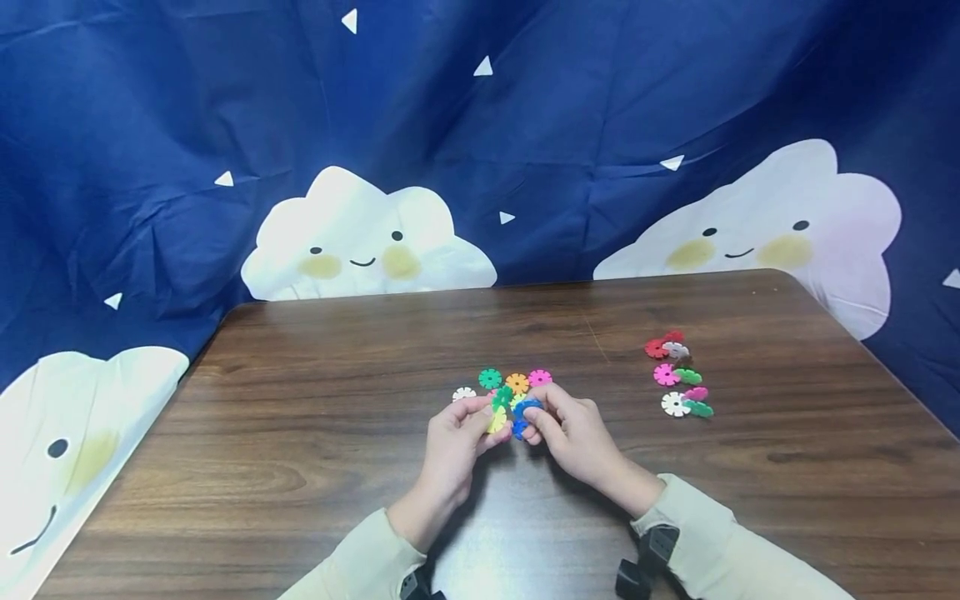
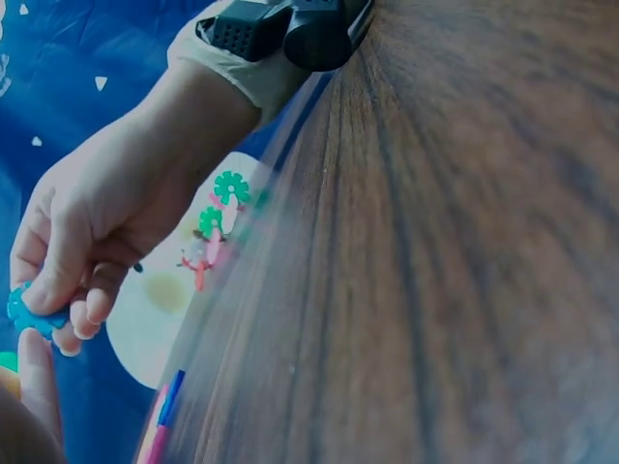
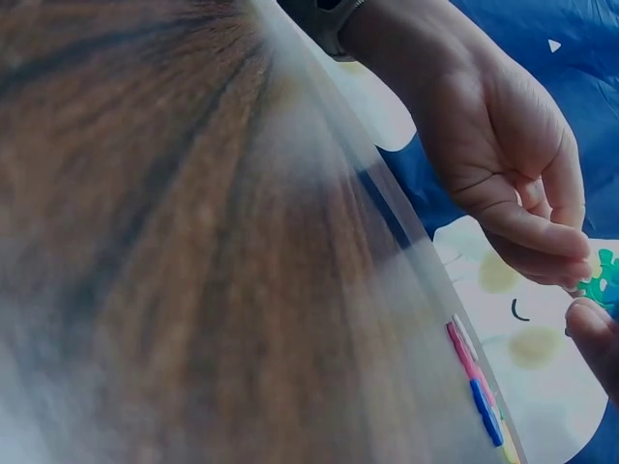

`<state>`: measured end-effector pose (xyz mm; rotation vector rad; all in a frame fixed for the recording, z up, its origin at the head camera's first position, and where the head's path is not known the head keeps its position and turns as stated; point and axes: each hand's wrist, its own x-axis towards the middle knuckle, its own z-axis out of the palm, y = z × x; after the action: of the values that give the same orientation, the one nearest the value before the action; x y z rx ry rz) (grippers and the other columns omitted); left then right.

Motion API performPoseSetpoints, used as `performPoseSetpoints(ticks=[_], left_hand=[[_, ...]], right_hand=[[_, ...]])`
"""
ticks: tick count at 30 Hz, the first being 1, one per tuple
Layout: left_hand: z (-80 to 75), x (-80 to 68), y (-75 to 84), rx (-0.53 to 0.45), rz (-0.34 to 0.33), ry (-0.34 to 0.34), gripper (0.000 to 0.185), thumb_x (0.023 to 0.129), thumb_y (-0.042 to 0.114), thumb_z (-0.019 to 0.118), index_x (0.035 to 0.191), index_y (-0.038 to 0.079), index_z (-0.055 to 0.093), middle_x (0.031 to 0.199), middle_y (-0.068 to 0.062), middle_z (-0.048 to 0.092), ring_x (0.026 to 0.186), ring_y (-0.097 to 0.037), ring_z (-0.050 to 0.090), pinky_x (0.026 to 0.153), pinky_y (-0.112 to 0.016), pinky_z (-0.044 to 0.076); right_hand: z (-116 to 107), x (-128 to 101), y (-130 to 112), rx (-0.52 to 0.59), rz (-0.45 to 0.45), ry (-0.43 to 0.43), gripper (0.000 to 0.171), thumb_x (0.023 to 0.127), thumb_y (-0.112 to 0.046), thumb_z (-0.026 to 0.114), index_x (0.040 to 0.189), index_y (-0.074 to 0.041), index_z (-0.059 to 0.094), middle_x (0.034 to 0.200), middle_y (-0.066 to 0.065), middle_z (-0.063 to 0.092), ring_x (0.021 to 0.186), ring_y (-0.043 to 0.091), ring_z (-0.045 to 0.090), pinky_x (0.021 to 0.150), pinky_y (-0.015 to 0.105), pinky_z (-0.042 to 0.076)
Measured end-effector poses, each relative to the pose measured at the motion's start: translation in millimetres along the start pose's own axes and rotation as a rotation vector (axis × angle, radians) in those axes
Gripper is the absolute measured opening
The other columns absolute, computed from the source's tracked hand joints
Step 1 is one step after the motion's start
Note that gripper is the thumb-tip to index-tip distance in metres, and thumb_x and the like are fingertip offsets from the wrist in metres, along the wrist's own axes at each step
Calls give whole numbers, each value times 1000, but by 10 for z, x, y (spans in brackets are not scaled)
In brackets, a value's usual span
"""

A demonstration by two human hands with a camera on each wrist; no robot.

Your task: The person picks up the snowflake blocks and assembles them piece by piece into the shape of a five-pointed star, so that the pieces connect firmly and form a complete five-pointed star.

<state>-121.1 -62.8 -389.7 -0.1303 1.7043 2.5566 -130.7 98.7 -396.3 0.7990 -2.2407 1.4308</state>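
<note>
Slotted flower-shaped plastic discs are in both hands, held close together above the table (image 1: 337, 467). My left hand (image 1: 448, 454) pinches a yellow disc (image 1: 497, 421) between thumb and fingers, with a green disc (image 1: 502, 396) standing against its upper edge. In the right wrist view this green disc (image 3: 602, 280) shows at the left hand's fingertips (image 3: 577, 253). My right hand (image 1: 581, 435) grips blue discs (image 1: 519, 429), partly covered by its thumb and fingers. The left wrist view shows a blue disc (image 2: 34, 311) under the right thumb, beside a left fingertip (image 2: 37, 362).
Just behind the hands lie loose discs: green (image 1: 491, 379), orange (image 1: 517, 383), pink (image 1: 540, 377) and white (image 1: 463, 393). At the right are joined disc groups, including red (image 1: 656, 348), pink (image 1: 665, 375) and white (image 1: 674, 405) pieces. A blue cloud-print cloth (image 1: 540, 108) hangs behind the table.
</note>
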Motion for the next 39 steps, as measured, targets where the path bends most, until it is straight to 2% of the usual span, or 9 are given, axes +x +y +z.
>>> performPoseSetpoints(ticks=[5,10,14,20,25,29,33,36,39], left_hand=[[30,-20,-7,1,-2,-17,24,88,-6,52,108,-19,52,100,-13,66,72,-10,65,70,-24,56],[67,-28,-15,-20,1,-28,25,88,-6,52,110,-18,51,96,-12,66,73,-10,65,70,-24,56],[87,-31,-13,-22,1,-36,28,87,-6,53,112,-18,51,92,-12,66,70,-10,65,68,-23,56],[81,-54,13,17,-44,-11,21,86,-3,57,105,-13,56,82,-6,67,66,-9,64,63,-22,56],[67,-74,38,20,-85,0,8,86,-5,57,93,-8,58,85,-5,67,67,-11,65,64,-25,57],[75,-66,56,36,-58,-3,11,86,-8,55,95,-13,58,82,-6,66,68,-13,66,66,-28,57],[114,-72,63,87,-8,-8,17,86,-10,54,100,-19,56,80,-8,65,68,-12,66,66,-29,57],[150,-85,65,124,26,-6,19,86,-11,54,102,-21,56,82,-12,65,68,-12,65,64,-29,57],[193,-87,73,142,45,-4,18,86,-11,53,101,-21,56,83,-13,63,69,-13,65,63,-28,57]], right_hand=[[4,0,3,-21,-32,27,8,86,2,60,89,-5,59,66,-2,63,57,5,60,53,15,50],[20,-5,3,-40,-64,56,10,84,3,62,89,-5,59,65,-2,63,56,4,59,53,13,49],[25,-11,11,-9,-79,47,11,83,6,62,87,-4,59,64,-1,63,55,6,59,51,14,48],[-6,-15,22,56,-6,-14,6,83,3,63,84,-1,59,65,1,64,56,7,59,50,20,51],[-25,-19,13,119,70,-52,7,82,5,64,81,0,60,62,4,65,54,4,59,48,24,53],[-31,-15,-6,139,70,-63,6,82,7,63,80,2,59,61,6,66,54,3,60,47,23,53],[-40,-25,-18,99,-1,-44,9,81,8,63,79,0,60,60,3,65,52,3,59,46,19,51],[-42,-38,-22,81,-41,-29,12,80,9,64,79,-2,60,59,2,65,51,4,59,46,17,50],[-45,-47,-36,97,-38,-18,13,78,11,64,80,-1,60,59,4,65,51,5,60,46,17,50]])
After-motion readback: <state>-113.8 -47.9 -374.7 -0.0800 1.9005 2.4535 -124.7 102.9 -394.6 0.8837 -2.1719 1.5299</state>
